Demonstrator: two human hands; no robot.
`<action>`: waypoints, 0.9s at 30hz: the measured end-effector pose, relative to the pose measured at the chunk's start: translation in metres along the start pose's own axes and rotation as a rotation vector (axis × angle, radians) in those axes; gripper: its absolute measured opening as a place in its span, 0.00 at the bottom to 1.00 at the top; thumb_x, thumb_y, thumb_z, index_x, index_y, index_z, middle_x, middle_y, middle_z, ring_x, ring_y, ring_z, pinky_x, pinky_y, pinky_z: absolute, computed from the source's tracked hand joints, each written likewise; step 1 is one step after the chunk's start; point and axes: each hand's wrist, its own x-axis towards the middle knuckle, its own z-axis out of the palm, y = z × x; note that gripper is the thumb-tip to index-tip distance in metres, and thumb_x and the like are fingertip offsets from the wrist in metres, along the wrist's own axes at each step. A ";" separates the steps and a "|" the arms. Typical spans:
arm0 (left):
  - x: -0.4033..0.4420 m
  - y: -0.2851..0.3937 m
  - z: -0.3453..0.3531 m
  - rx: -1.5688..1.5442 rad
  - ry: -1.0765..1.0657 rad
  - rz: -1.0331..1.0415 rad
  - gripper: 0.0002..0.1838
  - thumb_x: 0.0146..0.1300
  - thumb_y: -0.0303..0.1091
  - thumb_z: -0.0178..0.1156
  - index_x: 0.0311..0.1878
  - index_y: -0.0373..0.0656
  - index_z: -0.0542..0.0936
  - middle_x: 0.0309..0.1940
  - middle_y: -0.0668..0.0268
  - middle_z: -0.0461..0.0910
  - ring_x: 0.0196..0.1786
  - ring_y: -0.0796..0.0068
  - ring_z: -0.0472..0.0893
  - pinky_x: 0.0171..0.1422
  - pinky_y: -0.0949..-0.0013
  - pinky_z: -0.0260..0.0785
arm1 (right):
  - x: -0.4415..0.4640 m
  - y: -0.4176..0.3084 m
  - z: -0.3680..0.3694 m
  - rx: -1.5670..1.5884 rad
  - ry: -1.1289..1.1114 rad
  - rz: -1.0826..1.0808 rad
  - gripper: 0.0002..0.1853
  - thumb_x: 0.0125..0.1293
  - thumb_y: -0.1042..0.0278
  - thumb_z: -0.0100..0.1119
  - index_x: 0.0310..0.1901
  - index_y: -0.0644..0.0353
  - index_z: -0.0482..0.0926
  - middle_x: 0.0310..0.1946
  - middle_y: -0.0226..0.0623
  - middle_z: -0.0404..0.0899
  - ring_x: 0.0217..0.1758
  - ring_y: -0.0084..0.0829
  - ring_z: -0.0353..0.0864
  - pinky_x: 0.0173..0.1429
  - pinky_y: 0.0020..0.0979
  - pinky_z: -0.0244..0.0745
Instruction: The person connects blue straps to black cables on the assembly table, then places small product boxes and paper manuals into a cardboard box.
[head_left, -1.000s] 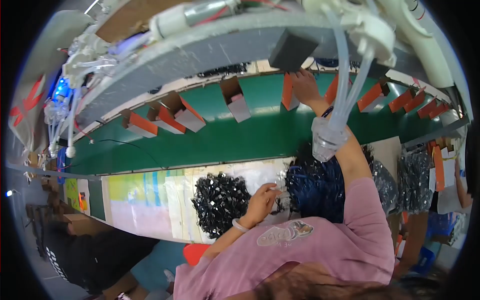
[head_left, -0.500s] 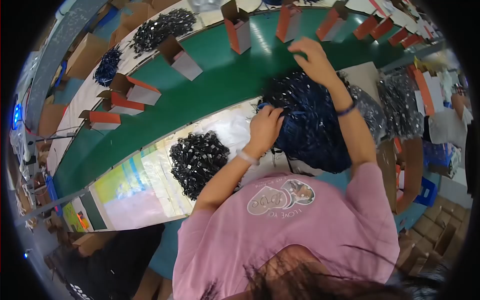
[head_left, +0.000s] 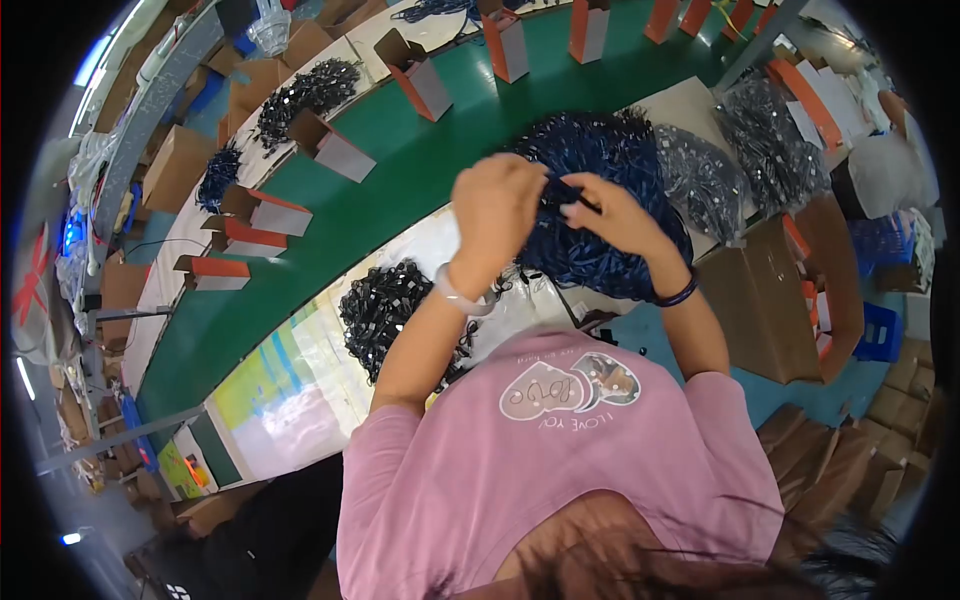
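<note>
Both my hands are at the near-left edge of a large pile of thin dark blue straps [head_left: 625, 160]. My left hand [head_left: 500, 200], with a pale bangle on the wrist, has its fingers curled together; a dark blue strap [head_left: 562, 196] runs from it toward the other hand. My right hand [head_left: 615, 218] pinches that strap between thumb and fingers. Blurring and overlap hide the strap's exact shape. Left of my left forearm lies a heap of black straps with shiny metal pieces [head_left: 380, 315].
Orange and white open boxes [head_left: 505, 48] stand along the green conveyor belt [head_left: 400, 170]. Clear bags of dark straps [head_left: 700, 180] lie to the right, above a large cardboard carton [head_left: 760, 310]. A person in black clothing [head_left: 250, 535] is at lower left.
My right hand has come down from above the blue pile to meet my left, which has risen slightly. A strap is now between them. The boxes have shifted in view.
</note>
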 end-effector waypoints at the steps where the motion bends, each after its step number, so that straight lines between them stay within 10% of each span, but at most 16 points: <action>1: 0.001 -0.002 -0.012 -0.053 0.062 -0.043 0.04 0.52 0.29 0.63 0.31 0.45 0.85 0.30 0.63 0.81 0.33 0.61 0.80 0.37 0.61 0.70 | -0.002 -0.019 -0.005 0.075 -0.007 0.092 0.17 0.66 0.71 0.57 0.55 0.64 0.72 0.28 0.31 0.76 0.30 0.18 0.76 0.37 0.23 0.72; 5: -0.015 -0.011 -0.049 -0.413 -0.055 -0.415 0.06 0.55 0.25 0.65 0.37 0.38 0.85 0.31 0.64 0.80 0.31 0.76 0.77 0.35 0.75 0.69 | -0.017 -0.108 -0.033 0.013 -0.099 -0.006 0.12 0.69 0.71 0.53 0.52 0.60 0.74 0.27 0.21 0.71 0.25 0.11 0.64 0.31 0.16 0.62; 9: -0.018 0.013 -0.032 -1.088 -0.419 -0.410 0.24 0.48 0.30 0.73 0.51 0.43 0.80 0.34 0.72 0.71 0.29 0.87 0.71 0.34 0.78 0.65 | -0.007 -0.163 -0.016 0.064 -0.345 -0.231 0.13 0.69 0.72 0.52 0.53 0.64 0.74 0.28 0.22 0.75 0.27 0.09 0.66 0.32 0.15 0.62; 13: -0.009 0.047 -0.036 -1.148 -0.774 -0.333 0.19 0.52 0.38 0.73 0.45 0.39 0.81 0.33 0.73 0.74 0.27 0.86 0.66 0.32 0.80 0.59 | -0.001 -0.207 -0.015 0.053 -0.427 -0.184 0.14 0.69 0.71 0.51 0.54 0.65 0.73 0.23 0.24 0.76 0.22 0.09 0.69 0.26 0.13 0.61; 21: -0.020 0.028 -0.053 -1.292 -0.571 -0.514 0.11 0.60 0.27 0.65 0.45 0.39 0.77 0.36 0.73 0.73 0.33 0.90 0.71 0.35 0.83 0.63 | -0.013 -0.207 -0.035 0.158 -0.265 -0.396 0.14 0.69 0.70 0.52 0.53 0.65 0.76 0.17 0.18 0.68 0.18 0.07 0.64 0.23 0.12 0.56; 27: -0.018 0.032 -0.056 -1.120 -0.541 -0.529 0.09 0.62 0.29 0.64 0.34 0.40 0.73 0.35 0.70 0.76 0.29 0.91 0.69 0.28 0.82 0.60 | -0.008 -0.194 -0.024 -0.269 -0.314 -0.240 0.22 0.64 0.71 0.57 0.59 0.64 0.71 0.36 0.27 0.73 0.37 0.15 0.71 0.41 0.18 0.65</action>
